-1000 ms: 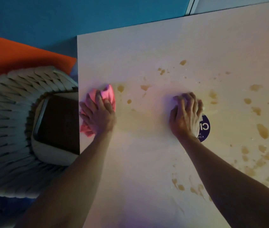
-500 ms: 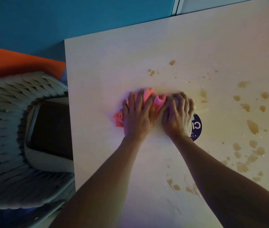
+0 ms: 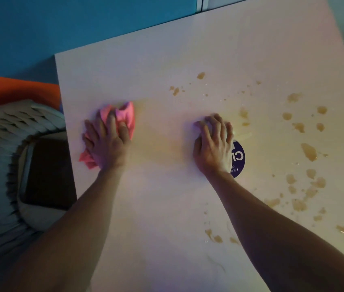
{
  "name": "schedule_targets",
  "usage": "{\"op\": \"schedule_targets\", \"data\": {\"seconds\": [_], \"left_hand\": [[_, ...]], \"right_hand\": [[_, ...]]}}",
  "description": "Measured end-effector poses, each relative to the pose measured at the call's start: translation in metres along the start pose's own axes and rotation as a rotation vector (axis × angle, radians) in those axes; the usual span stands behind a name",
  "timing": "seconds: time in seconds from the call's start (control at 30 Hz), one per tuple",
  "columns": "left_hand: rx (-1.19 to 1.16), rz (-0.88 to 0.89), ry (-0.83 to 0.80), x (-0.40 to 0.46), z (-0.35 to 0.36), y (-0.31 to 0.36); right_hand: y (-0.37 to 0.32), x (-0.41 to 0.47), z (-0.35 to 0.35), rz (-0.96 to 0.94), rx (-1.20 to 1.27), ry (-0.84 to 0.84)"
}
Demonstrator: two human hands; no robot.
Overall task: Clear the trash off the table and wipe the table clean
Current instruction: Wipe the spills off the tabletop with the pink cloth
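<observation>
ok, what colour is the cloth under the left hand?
Pink. The cloth shows best in the head view, bunched under the left hand.

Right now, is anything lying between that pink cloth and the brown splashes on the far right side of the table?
Yes. The right hand rests flat on the white table, directly between the crumpled pink cloth under the left hand and the brown spill spots. A round dark blue sticker beside that hand is flat, so no obstacle.

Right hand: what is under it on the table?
The right hand lies on the table, partly covering a dark round sticker. Something pale shows at its fingertips; what it is stays hidden.
</observation>
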State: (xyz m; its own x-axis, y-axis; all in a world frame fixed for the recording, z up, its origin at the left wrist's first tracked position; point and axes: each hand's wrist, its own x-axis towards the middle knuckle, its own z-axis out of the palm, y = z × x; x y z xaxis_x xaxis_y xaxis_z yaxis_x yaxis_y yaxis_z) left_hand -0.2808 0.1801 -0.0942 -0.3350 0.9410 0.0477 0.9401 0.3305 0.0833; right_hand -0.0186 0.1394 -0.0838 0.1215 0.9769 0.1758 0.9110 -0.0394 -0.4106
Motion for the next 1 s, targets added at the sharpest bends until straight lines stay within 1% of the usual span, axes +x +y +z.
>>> {"op": "schedule_targets", "data": {"seconds": [0.07,0.13,0.2,0.3,0.37,0.43,0.47,0.53,0.57,0.6,0.63,0.67,0.7,0.73,0.83,0.93,1.0], "left_hand": [[-0.039,-0.060,0.006,0.017,0.002,0.019],[-0.066,-0.052,0.010,0.030,0.004,0.042],[-0.077,0.045,0.009,0.034,0.011,0.074],[-0.068,0.240,-0.003,0.011,0.017,0.118],[-0.081,0.359,-0.021,-0.007,0.011,0.133],[-0.098,0.478,-0.081,-0.016,0.004,0.133],[-0.154,0.498,-0.129,-0.014,-0.003,0.129],[-0.360,0.454,-0.224,-0.002,-0.022,0.120],[-0.482,0.429,-0.220,0.002,-0.029,0.114],[-0.585,0.404,-0.162,0.007,-0.036,0.107],[-0.643,0.375,-0.062,0.012,-0.039,0.098],[-0.652,0.347,0.029,0.019,-0.038,0.088],[-0.629,0.319,0.086,0.026,-0.035,0.076],[-0.585,0.290,0.102,0.031,-0.030,0.063],[-0.382,0.224,0.081,0.029,-0.010,0.029],[-0.211,0.259,0.072,0.012,0.006,0.018],[-0.157,0.255,0.073,0.006,0.009,0.018]], "right_hand": [[-0.002,0.000,0.000,-0.003,0.010,0.002],[-0.003,0.001,0.000,-0.003,0.021,0.011],[-0.001,0.001,0.000,0.001,0.017,0.020],[0.001,0.001,0.000,0.000,0.012,0.022],[0.000,0.000,0.000,0.003,0.020,0.033],[0.002,-0.001,-0.001,0.006,0.021,0.036],[0.002,0.000,-0.001,0.004,0.025,0.038],[0.002,0.000,0.000,0.005,0.030,0.039],[0.002,0.000,0.000,0.005,0.030,0.037],[0.001,0.000,0.000,0.005,0.028,0.038],[0.001,0.001,0.000,0.004,0.025,0.039],[0.002,0.001,0.000,0.003,0.022,0.038],[0.002,0.002,-0.001,0.001,0.016,0.035],[0.002,0.002,-0.001,-0.003,0.008,0.033],[0.002,0.001,-0.001,-0.006,0.001,0.028],[0.002,0.001,-0.001,-0.007,0.001,0.026],[0.000,0.000,0.000,-0.019,-0.004,0.034]]}}
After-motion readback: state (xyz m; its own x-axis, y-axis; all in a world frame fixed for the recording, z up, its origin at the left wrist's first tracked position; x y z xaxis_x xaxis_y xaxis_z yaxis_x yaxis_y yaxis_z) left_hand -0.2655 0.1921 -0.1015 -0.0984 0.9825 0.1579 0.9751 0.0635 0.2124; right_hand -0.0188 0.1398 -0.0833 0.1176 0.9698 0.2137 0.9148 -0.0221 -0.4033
